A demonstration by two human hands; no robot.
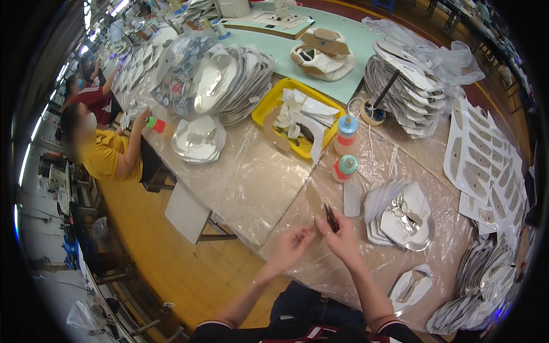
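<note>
Over the plastic-covered table (251, 188), my right hand (343, 237) is closed around small dark thread snips (330, 218), their points facing away from me. My left hand (293, 246) is just left of it, its fingers curled and pinched together. Whatever those fingers hold, if anything, is too small to make out. To the right of my hands lies a stack of white and silver shoe-upper pieces (403, 220). A single white upper piece (410, 288) rests near the front edge. A pale flat tag-like piece (351, 198) lies just beyond my right hand.
Two bottles, one blue-topped (346, 136) and one green-topped (345, 168), stand beyond my hands beside a yellow tray (267, 103) of cut pieces. Tall stacks of uppers (234, 80) fill the far side. Patterned sheets (486, 154) lie right. A person in yellow (111, 151) works left.
</note>
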